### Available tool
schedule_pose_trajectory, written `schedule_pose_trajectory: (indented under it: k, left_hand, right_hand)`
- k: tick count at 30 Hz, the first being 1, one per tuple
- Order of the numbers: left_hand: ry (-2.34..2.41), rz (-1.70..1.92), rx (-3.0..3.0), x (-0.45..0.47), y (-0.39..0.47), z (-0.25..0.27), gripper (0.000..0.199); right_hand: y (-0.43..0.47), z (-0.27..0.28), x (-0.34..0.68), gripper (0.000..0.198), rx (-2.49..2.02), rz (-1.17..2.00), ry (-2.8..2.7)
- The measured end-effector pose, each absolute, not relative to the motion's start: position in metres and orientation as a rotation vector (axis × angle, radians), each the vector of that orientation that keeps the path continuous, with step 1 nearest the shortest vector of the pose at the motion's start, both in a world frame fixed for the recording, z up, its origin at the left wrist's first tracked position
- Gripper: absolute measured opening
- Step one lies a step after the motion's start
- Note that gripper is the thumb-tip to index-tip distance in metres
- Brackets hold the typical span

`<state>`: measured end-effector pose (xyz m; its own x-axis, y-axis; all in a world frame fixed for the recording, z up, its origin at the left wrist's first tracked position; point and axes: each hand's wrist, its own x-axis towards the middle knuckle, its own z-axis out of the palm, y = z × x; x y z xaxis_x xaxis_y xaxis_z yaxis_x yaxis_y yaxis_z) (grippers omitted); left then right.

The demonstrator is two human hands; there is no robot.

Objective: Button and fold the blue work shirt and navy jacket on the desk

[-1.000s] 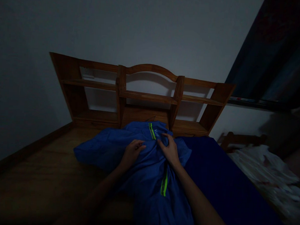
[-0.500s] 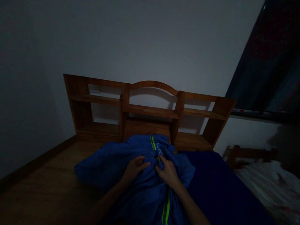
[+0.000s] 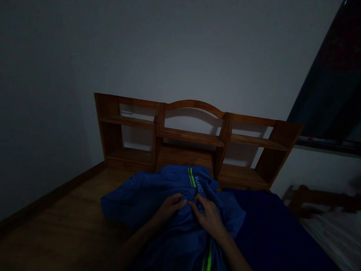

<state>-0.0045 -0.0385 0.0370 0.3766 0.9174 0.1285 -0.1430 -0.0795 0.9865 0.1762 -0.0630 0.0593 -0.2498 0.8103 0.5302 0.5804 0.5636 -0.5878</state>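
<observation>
A blue work jacket (image 3: 130,195) with bright yellow-green strips and pale lettering lies spread out in front of me. My left hand (image 3: 169,209) is at the middle of the jacket, its thumb and fingers bent together on the fabric. Close by on the right, my right hand (image 3: 209,216) pinches the cloth just below the lettering, thumb and forefinger bent toward each other. Only a small gap separates the two hands. Dim light hides the exact bit of cloth between the fingertips. Another yellow-green strip (image 3: 206,263) runs down beside my right forearm.
Behind the jacket stands a wooden headboard with shelves (image 3: 192,136) against a pale wall (image 3: 183,52). Bare wooden boards (image 3: 76,222) lie to the left. A dark blue cloth (image 3: 272,233) covers the right side. Farther right is whitish bedding (image 3: 339,232) beneath a dark curtain (image 3: 342,86).
The view has turned slightly left, so everything sits farther right and a little lower. Both hands stay at the same part of the jacket, with only small finger movements.
</observation>
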Motion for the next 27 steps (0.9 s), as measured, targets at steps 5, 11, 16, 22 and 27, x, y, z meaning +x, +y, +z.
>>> schedule_pose_trajectory:
  k: [5, 11, 16, 22, 27]
  left_hand:
    - [0.790, 1.049, 1.337, -0.005, -0.039, 0.036, 0.037]
    - [0.779, 1.049, 1.468, -0.006, -0.036, 0.030, 0.038]
    - [0.845, 1.123, 1.634, -0.003, -0.036, 0.025, 0.031]
    - [0.998, 1.193, 1.801, -0.001, -0.042, 0.029, 0.023]
    - [1.137, 1.228, 1.871, -0.003, -0.041, 0.026, 0.018]
  right_hand:
    - [-0.061, 0.058, 0.177, 0.014, -1.157, 0.321, -1.960]
    - [-0.062, 0.059, 0.178, 0.012, -1.184, 0.322, -1.993]
    - [-0.063, 0.059, 0.177, 0.014, -1.183, 0.334, -2.011]
    - [-0.063, 0.058, 0.179, 0.013, -1.181, 0.327, -2.007]
    - [-0.066, 0.061, 0.177, 0.010, -1.164, 0.343, -2.051]
